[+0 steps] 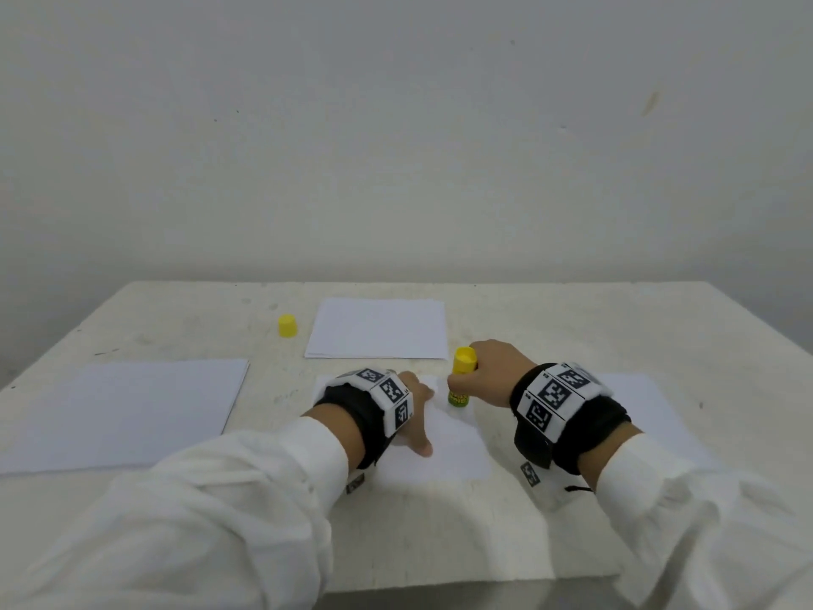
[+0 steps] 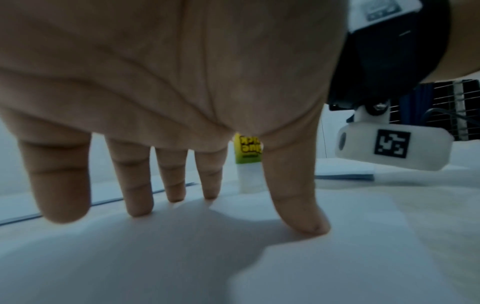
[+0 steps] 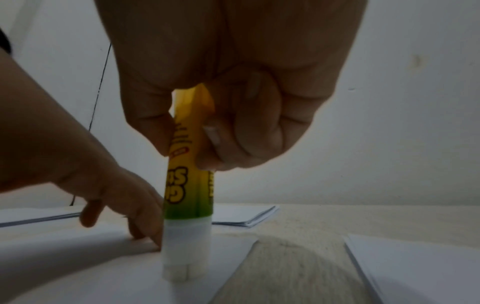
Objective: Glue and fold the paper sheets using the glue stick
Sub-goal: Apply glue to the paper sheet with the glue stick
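While the left hand (image 1: 413,396) presses flat with straight, spread fingers (image 2: 137,185) on the near paper sheet (image 1: 453,451), the right hand (image 1: 488,372) grips the glue stick (image 1: 462,380), fingers curled round its yellow barrel. Stick stands upright, white tip touching the sheet near its far right corner. Yellow cap (image 1: 287,325) sits apart on the worktop (image 1: 176,319), left of a folded sheet (image 1: 378,328). More paper lies far left (image 1: 127,411) and right (image 1: 638,398).
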The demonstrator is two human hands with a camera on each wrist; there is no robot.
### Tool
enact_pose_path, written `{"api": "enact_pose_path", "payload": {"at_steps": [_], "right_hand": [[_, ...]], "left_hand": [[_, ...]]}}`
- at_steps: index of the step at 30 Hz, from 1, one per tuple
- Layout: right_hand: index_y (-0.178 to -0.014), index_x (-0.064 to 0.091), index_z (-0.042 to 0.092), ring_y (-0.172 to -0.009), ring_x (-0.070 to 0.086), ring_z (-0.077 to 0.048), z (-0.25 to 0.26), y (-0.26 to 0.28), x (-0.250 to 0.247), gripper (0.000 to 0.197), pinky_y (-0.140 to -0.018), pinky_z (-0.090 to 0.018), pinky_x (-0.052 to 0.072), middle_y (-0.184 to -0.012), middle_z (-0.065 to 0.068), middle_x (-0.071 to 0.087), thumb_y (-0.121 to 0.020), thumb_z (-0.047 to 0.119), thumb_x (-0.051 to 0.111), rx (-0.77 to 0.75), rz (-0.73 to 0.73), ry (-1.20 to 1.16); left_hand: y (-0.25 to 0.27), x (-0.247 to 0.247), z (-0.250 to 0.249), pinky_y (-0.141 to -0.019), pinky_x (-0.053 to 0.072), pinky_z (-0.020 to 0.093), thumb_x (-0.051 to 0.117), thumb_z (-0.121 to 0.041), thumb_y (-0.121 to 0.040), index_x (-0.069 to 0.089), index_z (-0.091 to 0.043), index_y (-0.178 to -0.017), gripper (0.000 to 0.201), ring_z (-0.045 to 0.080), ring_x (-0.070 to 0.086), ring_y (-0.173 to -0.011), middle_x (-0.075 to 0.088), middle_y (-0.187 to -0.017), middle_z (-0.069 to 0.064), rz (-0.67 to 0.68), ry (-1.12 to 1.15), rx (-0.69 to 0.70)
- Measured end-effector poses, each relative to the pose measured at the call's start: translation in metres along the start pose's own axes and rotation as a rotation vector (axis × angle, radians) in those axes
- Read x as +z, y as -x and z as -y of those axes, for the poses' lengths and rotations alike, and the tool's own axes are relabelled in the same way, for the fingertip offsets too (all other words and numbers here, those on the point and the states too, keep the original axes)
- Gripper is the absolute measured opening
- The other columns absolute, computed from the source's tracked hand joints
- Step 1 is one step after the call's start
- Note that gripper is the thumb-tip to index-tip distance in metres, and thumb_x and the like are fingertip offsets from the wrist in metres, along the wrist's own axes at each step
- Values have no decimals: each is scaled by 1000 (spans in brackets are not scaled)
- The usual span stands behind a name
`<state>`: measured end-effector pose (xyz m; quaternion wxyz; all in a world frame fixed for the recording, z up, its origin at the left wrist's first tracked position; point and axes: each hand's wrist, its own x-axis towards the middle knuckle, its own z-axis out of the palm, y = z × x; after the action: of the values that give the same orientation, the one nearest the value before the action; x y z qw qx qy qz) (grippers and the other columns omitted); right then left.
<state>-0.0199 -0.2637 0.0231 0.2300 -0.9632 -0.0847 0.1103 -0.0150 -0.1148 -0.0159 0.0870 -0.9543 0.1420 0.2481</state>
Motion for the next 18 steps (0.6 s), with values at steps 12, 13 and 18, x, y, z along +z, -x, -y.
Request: {"api": "enact_pose_path", "payload": {"at_steps": [12, 13, 18], "right_hand": [[-74, 59, 11, -62, 53, -15, -11, 58, -10, 17, -60, -27, 42, -69, 0, 58, -79, 25, 67, -6, 160, -60], [-79, 64, 8, -59, 56, -15, -14, 57, -16, 14, -58, -26, 43, -68, -1, 62, -79, 21, 69, 14, 150, -146], [-97, 54, 14, -68, 60, -18, -32, 28, -36, 29, -53, -23, 41, -88, -8, 72, -72, 11, 69, 122, -87, -463]], "left_hand": [[4, 0, 2, -112, 28, 49, 68, -66, -70, 17, -32, -151, 102, 33, 24, -140, 9, -156, 3, -8, 50, -8], [4, 0, 2, -111, 30, 49, 69, -66, -69, 18, -33, -151, 101, 33, 26, -139, 11, -154, 3, -11, 55, -7], [7, 3, 4, -107, 35, 47, 73, -62, -65, 24, -30, -147, 101, 28, 35, -132, 32, -144, 2, -96, 119, 28]]}}
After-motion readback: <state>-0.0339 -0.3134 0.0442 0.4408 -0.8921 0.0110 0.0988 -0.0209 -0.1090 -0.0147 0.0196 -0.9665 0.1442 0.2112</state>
